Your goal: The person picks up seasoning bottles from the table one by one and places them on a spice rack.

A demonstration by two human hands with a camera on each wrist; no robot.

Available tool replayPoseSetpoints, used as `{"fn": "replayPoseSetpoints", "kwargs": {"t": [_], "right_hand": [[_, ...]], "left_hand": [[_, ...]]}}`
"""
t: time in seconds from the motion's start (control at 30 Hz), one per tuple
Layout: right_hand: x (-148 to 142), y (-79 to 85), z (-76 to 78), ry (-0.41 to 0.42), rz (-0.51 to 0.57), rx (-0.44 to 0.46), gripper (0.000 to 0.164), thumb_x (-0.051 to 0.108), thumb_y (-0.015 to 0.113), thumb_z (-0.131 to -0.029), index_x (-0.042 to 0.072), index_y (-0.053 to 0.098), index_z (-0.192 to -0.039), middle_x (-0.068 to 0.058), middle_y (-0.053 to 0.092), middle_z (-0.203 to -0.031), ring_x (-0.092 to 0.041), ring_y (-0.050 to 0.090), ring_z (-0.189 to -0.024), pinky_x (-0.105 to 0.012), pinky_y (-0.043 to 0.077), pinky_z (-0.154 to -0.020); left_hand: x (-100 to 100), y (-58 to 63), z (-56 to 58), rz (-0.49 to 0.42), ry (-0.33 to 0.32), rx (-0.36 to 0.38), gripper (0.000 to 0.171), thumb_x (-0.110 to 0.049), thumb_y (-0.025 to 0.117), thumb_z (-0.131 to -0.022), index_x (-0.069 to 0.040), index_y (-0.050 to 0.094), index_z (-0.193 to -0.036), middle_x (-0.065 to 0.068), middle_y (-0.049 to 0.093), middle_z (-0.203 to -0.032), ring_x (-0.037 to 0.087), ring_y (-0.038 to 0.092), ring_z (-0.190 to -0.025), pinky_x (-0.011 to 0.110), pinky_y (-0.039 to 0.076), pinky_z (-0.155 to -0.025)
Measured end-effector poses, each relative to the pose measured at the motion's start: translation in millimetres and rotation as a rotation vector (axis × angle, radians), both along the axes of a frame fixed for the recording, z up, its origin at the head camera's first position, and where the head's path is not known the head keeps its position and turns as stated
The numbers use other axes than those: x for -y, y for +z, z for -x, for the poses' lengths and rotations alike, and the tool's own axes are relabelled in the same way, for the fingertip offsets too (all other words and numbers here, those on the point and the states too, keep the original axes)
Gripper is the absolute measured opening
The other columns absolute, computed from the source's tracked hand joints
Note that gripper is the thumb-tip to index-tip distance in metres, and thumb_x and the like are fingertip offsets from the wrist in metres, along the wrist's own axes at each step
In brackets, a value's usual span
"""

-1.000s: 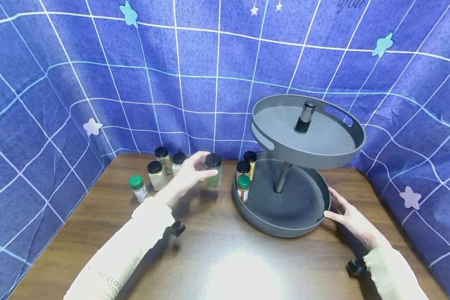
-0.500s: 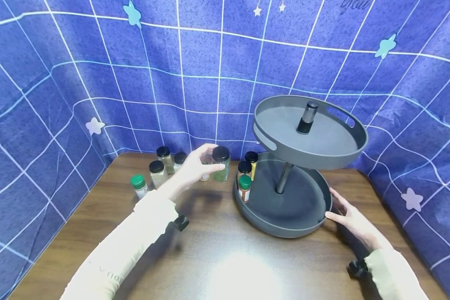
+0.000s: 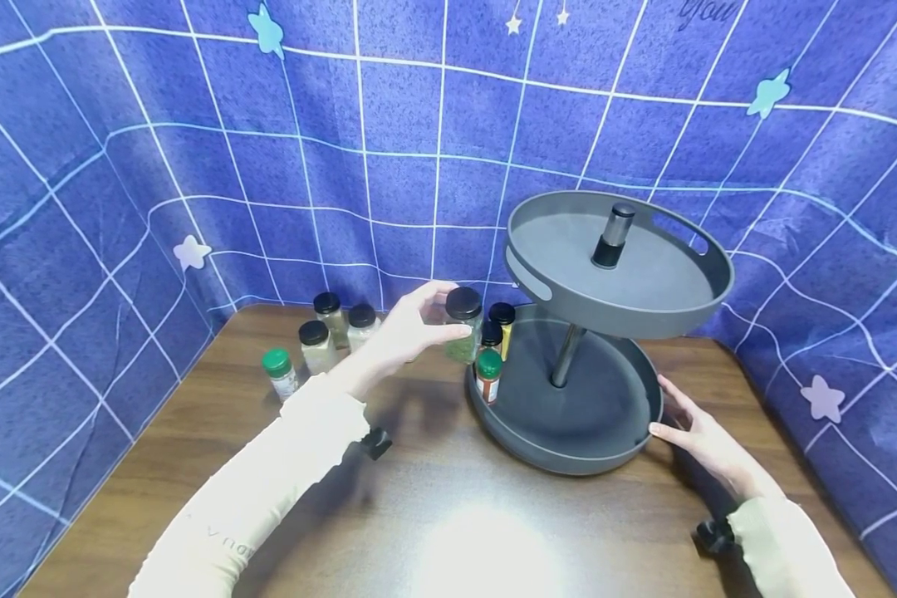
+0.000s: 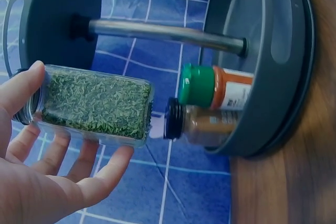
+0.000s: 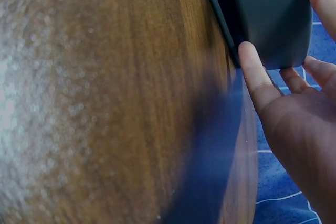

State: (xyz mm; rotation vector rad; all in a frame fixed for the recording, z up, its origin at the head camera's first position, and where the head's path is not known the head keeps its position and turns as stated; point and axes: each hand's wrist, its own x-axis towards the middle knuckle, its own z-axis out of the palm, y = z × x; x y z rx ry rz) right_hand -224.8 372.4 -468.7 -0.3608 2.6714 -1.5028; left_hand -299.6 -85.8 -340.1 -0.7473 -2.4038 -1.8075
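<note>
My left hand (image 3: pixel 413 325) grips a square glass jar of dried green herbs (image 4: pixel 97 103) near its black lid, thumb on one side and fingers on the other. The jar is held upright at the left rim of a dark grey two-tier turntable (image 3: pixel 568 459), beside the small bottles in its lower tray. Those are a green-capped spice bottle (image 3: pixel 488 378), a black-capped bottle (image 4: pixel 210 127) and a black-capped yellow bottle (image 3: pixel 504 328). My right hand (image 3: pixel 706 438) holds the lower tray's right side, fingertips over the rim and other fingers against the outer wall (image 5: pixel 273 19).
On the wooden table (image 3: pixel 419 465), to the left, stand a green-capped bottle (image 3: pixel 280 374) and black-capped jars (image 3: pixel 318 349) in a group, partly behind my left arm. The upper tray (image 3: pixel 620 311) overhangs the lower one. A blue curtain (image 3: pixel 306 191) hangs behind.
My left hand has carried the herb jar to the right and slightly up, from the table area to beside the turntable's left rim. My right hand has stayed on the tray.
</note>
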Motion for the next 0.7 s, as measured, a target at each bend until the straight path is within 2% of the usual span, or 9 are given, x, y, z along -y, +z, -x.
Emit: {"fn": "replayPoseSetpoints", "kwargs": {"t": [0.03,0.13,0.33,0.7], "right_hand": [[0,-0.3,0.2,0.000,0.003,-0.001,0.078,0.015,0.062,-0.092,0.011,0.012,-0.152,-0.032,0.031,-0.144,0.009,0.037,-0.114,-0.002,0.029,-0.085],[-1,-1.2,0.9,0.003,0.007,-0.007,0.078,0.014,0.061,-0.092,0.010,0.012,-0.152,-0.032,0.031,-0.144,0.011,0.038,-0.113,-0.002,0.029,-0.086],[-1,-2.7,1.5,0.006,0.013,-0.015,0.078,0.013,0.061,-0.091,0.010,0.012,-0.152,-0.032,0.033,-0.143,0.012,0.039,-0.113,-0.002,0.030,-0.086],[1,-1.8,0.6,0.017,0.026,-0.037,0.078,0.010,0.061,-0.091,0.009,0.012,-0.151,-0.033,0.035,-0.140,0.011,0.039,-0.113,-0.003,0.031,-0.086]], "left_hand": [[-2,0.2,-0.6,0.002,-0.007,-0.012,0.052,-0.017,0.079,-0.076,-0.016,0.056,-0.123,0.003,0.062,-0.116,0.018,0.061,-0.100,0.030,0.051,-0.083],[-8,1.0,-3.5,-0.001,-0.031,-0.032,0.050,-0.014,0.079,-0.076,-0.015,0.057,-0.121,0.004,0.062,-0.115,0.020,0.061,-0.101,0.035,0.049,-0.090],[-20,1.9,-9.7,-0.010,-0.072,-0.034,0.048,-0.013,0.078,-0.077,-0.014,0.058,-0.119,0.004,0.063,-0.113,0.020,0.062,-0.099,0.035,0.050,-0.089],[-36,-4.6,-16.3,-0.046,-0.128,-0.034,0.045,-0.010,0.078,-0.076,-0.014,0.059,-0.116,0.002,0.064,-0.109,0.017,0.063,-0.095,0.031,0.051,-0.085]]}}
